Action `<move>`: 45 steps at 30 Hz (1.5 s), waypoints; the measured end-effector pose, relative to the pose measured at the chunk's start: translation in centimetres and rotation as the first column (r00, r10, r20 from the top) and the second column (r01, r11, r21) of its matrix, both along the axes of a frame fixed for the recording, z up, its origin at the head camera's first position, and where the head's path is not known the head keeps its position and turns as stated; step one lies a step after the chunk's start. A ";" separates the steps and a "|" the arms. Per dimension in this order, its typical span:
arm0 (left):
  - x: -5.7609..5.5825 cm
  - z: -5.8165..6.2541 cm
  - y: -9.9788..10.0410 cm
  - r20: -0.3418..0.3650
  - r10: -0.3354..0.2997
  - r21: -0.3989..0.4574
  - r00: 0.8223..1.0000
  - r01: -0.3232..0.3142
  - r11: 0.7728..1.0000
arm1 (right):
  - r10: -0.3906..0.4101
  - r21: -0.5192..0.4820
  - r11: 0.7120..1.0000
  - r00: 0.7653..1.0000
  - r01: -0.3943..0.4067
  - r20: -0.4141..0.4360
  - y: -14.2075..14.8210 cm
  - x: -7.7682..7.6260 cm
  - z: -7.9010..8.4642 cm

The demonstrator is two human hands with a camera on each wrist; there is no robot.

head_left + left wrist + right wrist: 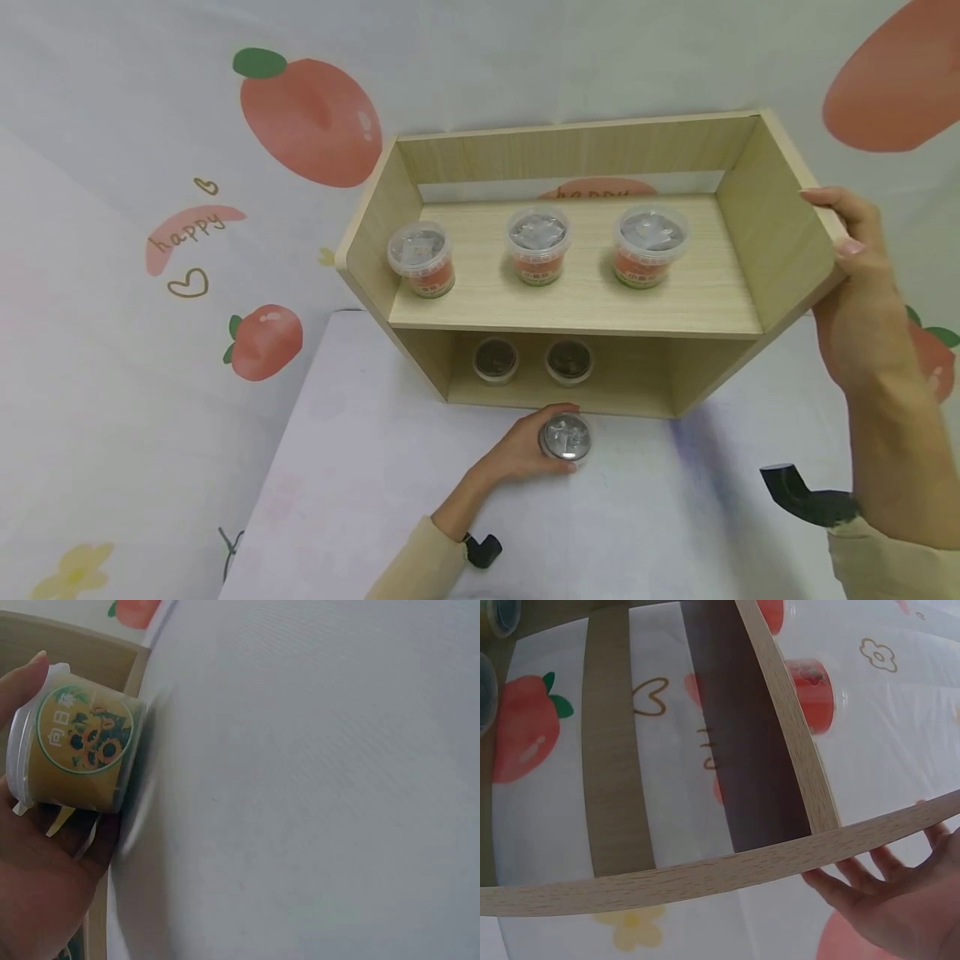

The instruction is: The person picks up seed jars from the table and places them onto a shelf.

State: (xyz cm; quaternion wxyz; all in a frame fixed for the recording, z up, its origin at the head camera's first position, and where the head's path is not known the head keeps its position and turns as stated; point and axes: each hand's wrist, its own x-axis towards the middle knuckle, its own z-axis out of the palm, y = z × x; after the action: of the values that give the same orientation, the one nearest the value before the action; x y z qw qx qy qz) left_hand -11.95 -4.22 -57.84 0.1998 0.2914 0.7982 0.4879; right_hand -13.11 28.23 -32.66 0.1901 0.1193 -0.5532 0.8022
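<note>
My left hand (521, 448) grips a small clear-lidded plastic cup (566, 437) just in front of the shelf's bottom edge. In the left wrist view, the cup's round label (85, 729) shows sunflowers, and the thumb lies near the lid while other fingers curl under the cup. My right hand (862, 292) holds the right side panel (780, 217) of a two-tier light wooden shelf (577, 315), thumb and fingers at its front edge. The right wrist view has those fingers (855, 877) along the panel's outer side.
Three lidded cups with reddish labels (540, 247) stand spread along the upper tier. Two dark-topped cups (495, 360) sit on the lower tier, left and middle. A white-covered table (337, 467) lies below, and a fruit-printed sheet (150, 350) hangs behind.
</note>
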 end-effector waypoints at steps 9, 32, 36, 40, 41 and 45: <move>-0.9 1.0 1.4 -0.010 -0.024 0.006 1.000 0.025 1.000 | -0.002 0.006 1.000 1.000 0.002 0.001 -0.2 -0.1 0.0; -3.8 1.9 5.5 -0.126 -0.061 0.075 0.990 0.071 0.995 | 0.021 -0.034 0.999 1.000 -0.020 0.005 0.8 -0.9 -1.3; -4.0 2.1 6.2 -0.125 -0.048 0.068 0.991 0.057 0.996 | 0.018 -0.036 0.999 1.000 -0.018 0.002 0.9 -0.9 -1.3; -3.9 2.2 6.9 -0.137 -0.023 0.089 0.990 0.036 0.995 | -0.015 -0.019 1.000 1.000 0.015 0.001 0.6 -0.7 -1.2; -3.9 2.2 7.1 -0.141 -0.018 0.094 0.990 0.031 0.995 | -0.018 -0.022 1.000 1.000 0.018 0.001 0.5 -0.7 -1.2; -3.8 2.2 7.8 -0.165 -0.006 0.106 0.986 0.024 0.994 | -0.026 -0.015 1.000 1.000 0.026 -0.003 0.4 -0.7 -1.2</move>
State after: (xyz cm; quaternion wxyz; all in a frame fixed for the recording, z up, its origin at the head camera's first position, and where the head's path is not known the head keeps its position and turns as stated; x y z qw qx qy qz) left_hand -15.76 3.53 -55.67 0.1208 0.3470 0.7825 0.5027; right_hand -13.78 28.61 -33.91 0.2021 0.1119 -0.5484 0.8037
